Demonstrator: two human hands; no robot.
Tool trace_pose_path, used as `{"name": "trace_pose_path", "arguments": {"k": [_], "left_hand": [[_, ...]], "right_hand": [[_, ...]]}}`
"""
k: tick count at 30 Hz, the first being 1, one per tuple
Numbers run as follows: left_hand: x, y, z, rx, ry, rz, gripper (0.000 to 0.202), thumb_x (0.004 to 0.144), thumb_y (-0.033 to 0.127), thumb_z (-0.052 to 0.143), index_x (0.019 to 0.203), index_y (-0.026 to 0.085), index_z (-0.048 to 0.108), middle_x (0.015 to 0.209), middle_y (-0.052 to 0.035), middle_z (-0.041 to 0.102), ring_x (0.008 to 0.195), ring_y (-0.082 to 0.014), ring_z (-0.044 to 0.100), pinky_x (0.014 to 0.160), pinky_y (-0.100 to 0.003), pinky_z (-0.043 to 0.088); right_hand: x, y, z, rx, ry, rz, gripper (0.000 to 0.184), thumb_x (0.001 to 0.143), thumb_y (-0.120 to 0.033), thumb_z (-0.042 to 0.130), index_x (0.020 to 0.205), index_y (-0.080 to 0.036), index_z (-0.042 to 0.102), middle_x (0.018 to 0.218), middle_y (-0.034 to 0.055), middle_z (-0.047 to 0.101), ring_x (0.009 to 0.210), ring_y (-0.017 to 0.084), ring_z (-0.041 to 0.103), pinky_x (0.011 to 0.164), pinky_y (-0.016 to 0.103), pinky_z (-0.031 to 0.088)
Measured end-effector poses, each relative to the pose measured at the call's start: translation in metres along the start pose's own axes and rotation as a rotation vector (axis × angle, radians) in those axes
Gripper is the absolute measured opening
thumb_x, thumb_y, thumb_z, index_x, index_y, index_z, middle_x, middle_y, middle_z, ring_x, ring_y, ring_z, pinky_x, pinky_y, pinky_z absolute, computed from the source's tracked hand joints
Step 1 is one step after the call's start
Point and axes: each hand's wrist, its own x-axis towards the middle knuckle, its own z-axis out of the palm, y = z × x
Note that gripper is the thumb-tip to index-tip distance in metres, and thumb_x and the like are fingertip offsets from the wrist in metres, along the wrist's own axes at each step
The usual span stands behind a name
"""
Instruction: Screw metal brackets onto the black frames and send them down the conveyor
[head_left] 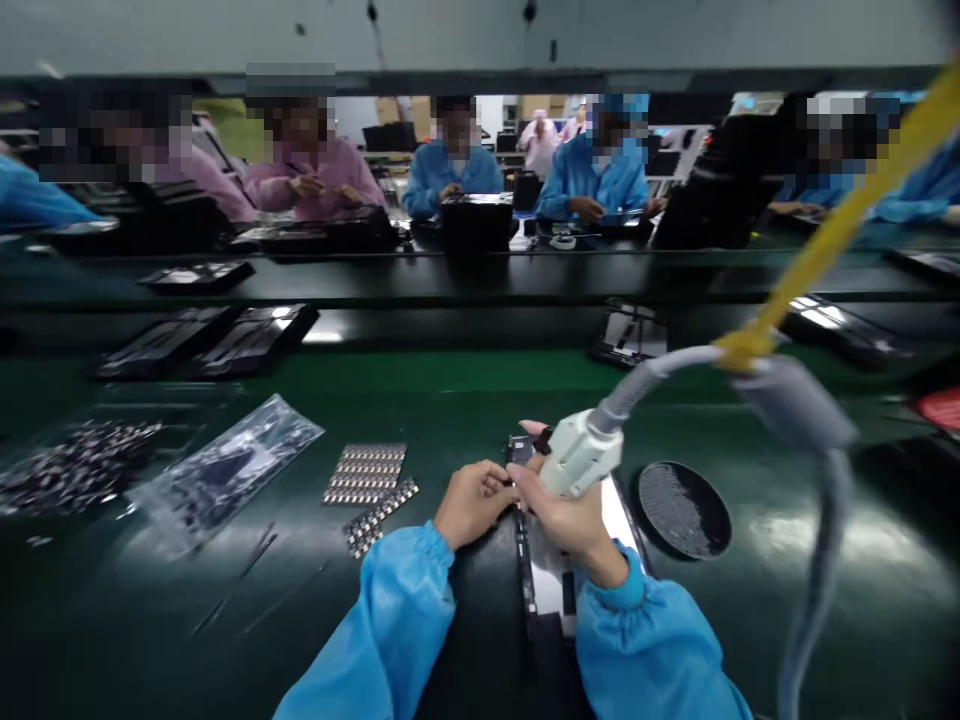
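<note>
Left hand [472, 500]: fingers curled in, tips resting on the upper end of the flat panel; whether they pinch anything small cannot be told.
Right hand [571, 512]: closed around the pale electric screwdriver [581, 455], which tilts down and left toward the left fingertips.
Flat panel [546, 580]: long, dark-edged with a pale face, lying on the green bench [465, 400] directly in front of the person, under both hands.
Cable: a grey hose [802, 410] curves up from the back of the screwdriver and away to the right, and a yellow cord [847, 215] tied to it rises to the upper right.
Round dish [684, 508]: black, holding tiny dark pieces, just right of the right hand.
Part strips [365, 473]: sheets of small pieces in rows, left of the left hand.
Plastic bag [225, 470]: clear, further left, beside a loose pile of small parts [75, 465].
Black trays [210, 340]: far left side of the bench.
Sleeves: both arms in bright blue.
Background: seated co-workers [450, 165] in blue or pink coats beyond a dark conveyor.
</note>
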Motion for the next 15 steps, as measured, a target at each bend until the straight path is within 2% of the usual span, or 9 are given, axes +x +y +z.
{"name": "trace_pose_path", "arguments": {"k": [3,6,8,11,15], "left_hand": [[-0.002,0.005,0.0,-0.063,-0.098,-0.151,0.031,0.07,0.043,0.069,0.073,0.015,0.055,0.052,0.0049,0.054,0.042,-0.0096,0.052,0.034,-0.017,0.037],[-0.007,0.012,-0.001,-0.119,-0.154,-0.16,0.043,0.068,0.055,0.069,0.07,0.015,0.054,0.047,0.0061,0.052,0.038,-0.0063,0.047,0.034,-0.014,0.035],[-0.01,0.013,-0.001,-0.136,-0.166,-0.148,0.048,0.067,0.061,0.067,0.069,0.015,0.054,0.046,0.0061,0.052,0.037,-0.0056,0.047,0.034,-0.014,0.035],[-0.01,0.009,0.001,-0.048,-0.143,-0.166,0.051,0.066,0.065,0.066,0.065,0.016,0.054,0.044,0.0053,0.051,0.037,-0.0077,0.05,0.034,-0.016,0.036],[-0.008,0.003,0.004,0.024,-0.147,-0.176,0.05,0.069,0.064,0.064,0.063,0.016,0.054,0.045,0.0036,0.053,0.039,-0.0098,0.054,0.035,-0.017,0.039]], "right_hand": [[-0.007,-0.007,-0.053,-0.066,0.1,-0.038,0.014,0.078,-0.029,0.07,0.087,-0.021,0.062,0.05,-0.006,0.055,0.046,0.013,0.056,0.051,0.029,0.051],[-0.013,0.002,-0.106,0.073,0.307,-0.032,0.023,0.076,-0.024,0.075,0.09,-0.023,0.057,0.049,-0.0079,0.056,0.04,0.014,0.053,0.045,0.029,0.047],[-0.014,0.013,-0.128,0.147,0.42,-0.03,0.027,0.072,-0.023,0.077,0.088,-0.022,0.056,0.047,-0.0084,0.054,0.036,0.013,0.05,0.041,0.029,0.043],[-0.012,0.025,-0.139,0.059,0.5,-0.036,0.028,0.07,-0.023,0.077,0.091,-0.019,0.059,0.045,-0.0074,0.054,0.037,0.014,0.049,0.044,0.03,0.044],[-0.008,0.031,-0.134,-0.073,0.503,-0.009,0.031,0.071,-0.023,0.075,0.097,-0.016,0.06,0.045,-0.0065,0.056,0.039,0.013,0.051,0.049,0.031,0.046]]}}
